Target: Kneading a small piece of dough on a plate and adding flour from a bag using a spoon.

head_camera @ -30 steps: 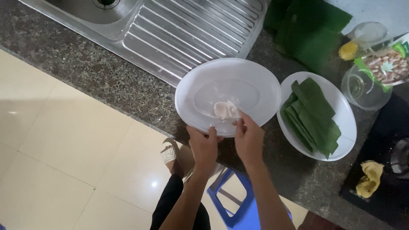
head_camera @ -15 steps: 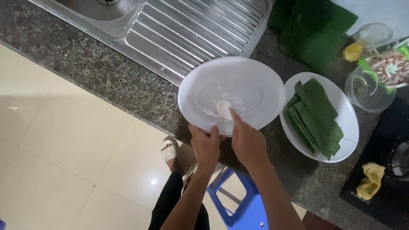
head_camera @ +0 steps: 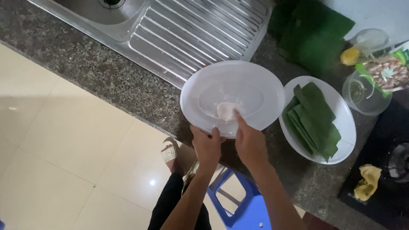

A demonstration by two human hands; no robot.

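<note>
Head view looks straight down past my arms to a pale cream tiled floor (head_camera: 64,149), which fills the whole left side and gives the most open room. Next in size is the speckled dark granite counter (head_camera: 98,72), running as a band from upper left to lower right, its front edge passing just above my sandalled foot (head_camera: 169,150). Set into it at the top is a ribbed stainless steel sink drainboard (head_camera: 196,30), its grooves slanting towards the basin at the upper left. Against the white wall lies a loose stack of dark green leaves (head_camera: 315,34). Nearest me sits the wide white translucent plastic bowl (head_camera: 255,81), oval, its long axis lying roughly left to right, its near rim overhanging the counter edge. My left hand (head_camera: 207,147) is clamped on that near rim from below, thumb over the lip. My right hand (head_camera: 249,142) reaches over the rim, fingertips touching the small pale lump of dough (head_camera: 225,110) that lies in the bowl's bottom, near the front. Just beside the bowl on the right, rims almost touching, is a white oval plate (head_camera: 341,110) carrying folded green leaf strips (head_camera: 313,117), laid lengthwise from upper left to lower right. Beyond it stand a clear round plastic container (head_camera: 362,96) and a clear bag with green trim holding brownish filling (head_camera: 390,70). A crumpled yellow cloth (head_camera: 367,182) lies at the lower right, and a blue plastic stool (head_camera: 245,206) stands under my arms.
</note>
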